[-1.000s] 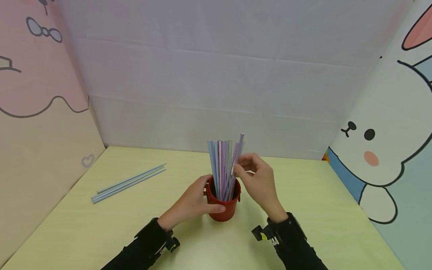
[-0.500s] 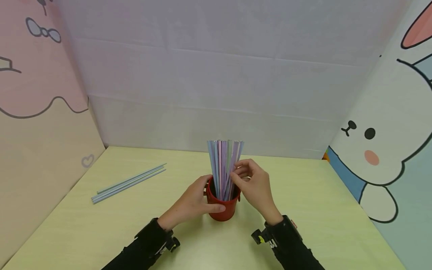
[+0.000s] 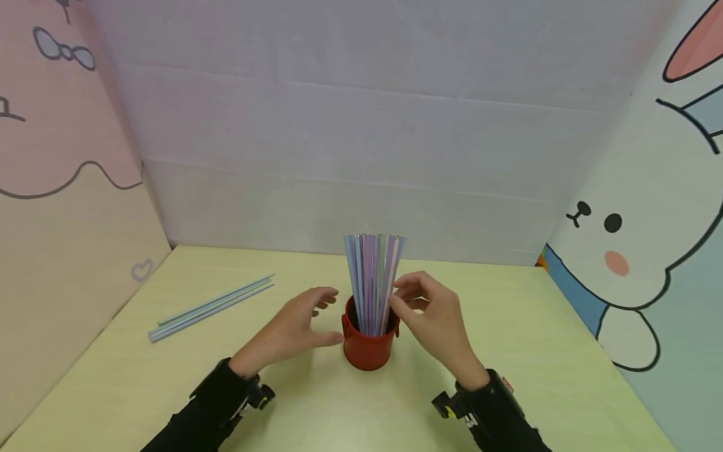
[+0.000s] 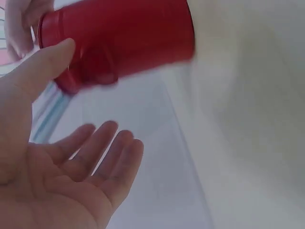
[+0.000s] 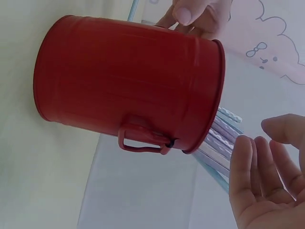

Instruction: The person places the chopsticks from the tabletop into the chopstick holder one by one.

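Note:
A red metal bucket [image 3: 367, 351] with small side handles stands upright on the table, holding a bunch of blue, purple, pink and green straws [image 3: 373, 276]. Left of it is my left hand [image 3: 290, 326], its fingers spread and nothing in them; the thumb tip lies close to the bucket's side, and I cannot tell whether it touches. On the other side, my right hand [image 3: 435, 317] hovers beside the straws above the rim. Its fingers are relaxed, and the right wrist view shows a gap between thumb [image 5: 283, 129] and fingers with no straw in it.
Several pale blue and green straws [image 3: 211, 307] lie together on the yellow table [image 3: 316, 414] at the left. A whitish panel [image 3: 361, 138] closes off the back, and printed panels with cartoon figures stand at both sides.
One straw that stuck up higher has gone down level with the others in the bucket. My left hand has let go of the bucket and moved left. The right hand has come off the straws.

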{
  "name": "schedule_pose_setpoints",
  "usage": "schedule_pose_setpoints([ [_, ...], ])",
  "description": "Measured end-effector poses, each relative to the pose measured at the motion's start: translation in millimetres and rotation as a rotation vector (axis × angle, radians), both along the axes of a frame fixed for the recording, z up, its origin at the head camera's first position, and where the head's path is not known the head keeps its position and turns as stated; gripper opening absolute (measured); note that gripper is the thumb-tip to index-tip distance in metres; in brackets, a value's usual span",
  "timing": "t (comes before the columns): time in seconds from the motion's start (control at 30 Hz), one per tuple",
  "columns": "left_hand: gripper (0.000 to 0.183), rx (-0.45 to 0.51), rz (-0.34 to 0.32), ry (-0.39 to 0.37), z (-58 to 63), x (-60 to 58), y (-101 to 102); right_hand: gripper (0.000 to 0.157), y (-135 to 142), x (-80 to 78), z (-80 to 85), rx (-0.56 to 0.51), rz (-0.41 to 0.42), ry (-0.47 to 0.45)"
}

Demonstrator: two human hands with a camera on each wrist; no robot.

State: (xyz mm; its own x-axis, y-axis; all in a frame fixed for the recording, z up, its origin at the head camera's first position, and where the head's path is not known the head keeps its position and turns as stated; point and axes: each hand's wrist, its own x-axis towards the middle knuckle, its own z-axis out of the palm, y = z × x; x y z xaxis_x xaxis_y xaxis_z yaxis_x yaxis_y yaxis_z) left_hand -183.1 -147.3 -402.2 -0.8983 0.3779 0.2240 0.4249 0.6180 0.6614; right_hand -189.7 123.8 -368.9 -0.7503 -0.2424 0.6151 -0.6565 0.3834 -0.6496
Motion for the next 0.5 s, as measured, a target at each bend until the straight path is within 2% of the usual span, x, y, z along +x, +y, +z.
schedule_pose_setpoints([
  [0.17, 0.039, -0.242, 0.086, 0.210, 3.4, -2.5, -57.3, 0.023, 11.3, 13.5, 4.7, 0.053, 0.064, 0.048],
  [0.23, 0.031, -0.307, 0.112, 0.260, 3.6, -1.6, -82.5, 0.025, 14.9, 19.2, 5.2, 0.077, 0.096, 0.056],
  [0.3, 0.028, -0.359, 0.138, 0.283, 2.5, -0.4, -106.8, 0.027, 17.8, 24.5, 5.0, 0.110, 0.120, 0.067],
  [0.5, 0.025, -0.469, 0.195, 0.281, -4.2, 3.7, -165.6, 0.027, 24.2, 34.2, 0.4, 0.200, 0.155, 0.105],
])
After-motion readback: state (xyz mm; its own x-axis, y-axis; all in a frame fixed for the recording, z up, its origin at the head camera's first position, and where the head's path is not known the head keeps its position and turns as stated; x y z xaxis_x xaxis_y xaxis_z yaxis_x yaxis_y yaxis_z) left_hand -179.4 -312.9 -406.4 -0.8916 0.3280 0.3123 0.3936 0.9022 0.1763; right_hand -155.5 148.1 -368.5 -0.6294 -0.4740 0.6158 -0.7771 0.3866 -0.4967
